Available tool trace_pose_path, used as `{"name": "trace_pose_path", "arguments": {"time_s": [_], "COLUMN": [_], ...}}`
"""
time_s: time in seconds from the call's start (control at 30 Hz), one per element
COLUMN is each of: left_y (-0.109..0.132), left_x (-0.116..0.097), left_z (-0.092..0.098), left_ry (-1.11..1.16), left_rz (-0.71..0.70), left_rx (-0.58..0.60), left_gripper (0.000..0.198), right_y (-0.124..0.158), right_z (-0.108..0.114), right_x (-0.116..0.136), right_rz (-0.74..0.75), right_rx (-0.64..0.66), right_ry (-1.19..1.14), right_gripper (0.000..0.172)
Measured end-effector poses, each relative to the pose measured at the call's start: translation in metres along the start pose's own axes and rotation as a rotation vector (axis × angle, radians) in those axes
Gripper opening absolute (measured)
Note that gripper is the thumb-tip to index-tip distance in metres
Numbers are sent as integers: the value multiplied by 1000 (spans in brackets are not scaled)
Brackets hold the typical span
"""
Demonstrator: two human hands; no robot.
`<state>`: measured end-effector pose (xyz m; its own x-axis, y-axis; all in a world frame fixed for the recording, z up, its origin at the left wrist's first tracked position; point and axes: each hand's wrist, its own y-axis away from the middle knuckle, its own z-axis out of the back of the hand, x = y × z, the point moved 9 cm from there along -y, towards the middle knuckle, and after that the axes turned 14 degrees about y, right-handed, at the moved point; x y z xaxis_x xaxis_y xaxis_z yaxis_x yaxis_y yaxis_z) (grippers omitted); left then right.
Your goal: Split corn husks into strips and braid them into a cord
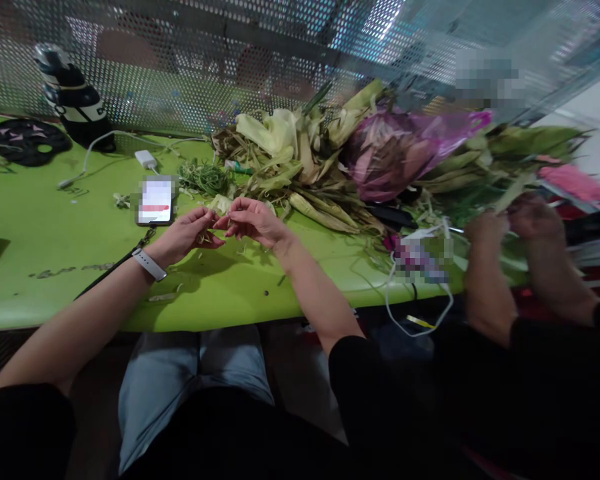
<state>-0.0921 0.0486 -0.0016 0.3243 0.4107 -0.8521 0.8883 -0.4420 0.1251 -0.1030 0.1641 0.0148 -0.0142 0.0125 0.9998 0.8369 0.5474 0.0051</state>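
Note:
My left hand [193,230] and my right hand [255,221] meet above the green table [230,293], with fingertips almost touching. Both sets of fingers are curled into a pinch. Whatever lies between them is too small and blurred to name. Just behind the hands is a heap of thin green stringy trimmings [205,179], with some pale scraps [220,203] close by. A phone [156,200] with a lit screen lies left of my left hand, and a black strap [113,267] runs from it under my forearm.
Corn husks [300,150] are piled along the perforated metal panel [180,73]. A purple plastic bag [385,157] rests on them. At left are a dark bottle [77,100], a black mask [29,141] and a white charger [145,159]. A co-worker's hands [487,230] handle greenery at right.

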Motion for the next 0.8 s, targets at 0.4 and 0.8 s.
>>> {"name": "trace_pose_path", "arguments": {"time_s": [0.4, 0.8], "left_y": [-2, 6], "left_x": [-8, -41], "left_z": [11, 23], "left_ry": [34, 22], "left_rz": [-130, -359], "left_rx": [-66, -268], "left_gripper": [15, 19], "right_y": [-3, -2], "right_z": [-2, -10], "right_x": [-5, -14], "right_rz": [-108, -138], "right_rx": [-88, 20], "right_ry": [-301, -92], "right_gripper": [15, 15]}}
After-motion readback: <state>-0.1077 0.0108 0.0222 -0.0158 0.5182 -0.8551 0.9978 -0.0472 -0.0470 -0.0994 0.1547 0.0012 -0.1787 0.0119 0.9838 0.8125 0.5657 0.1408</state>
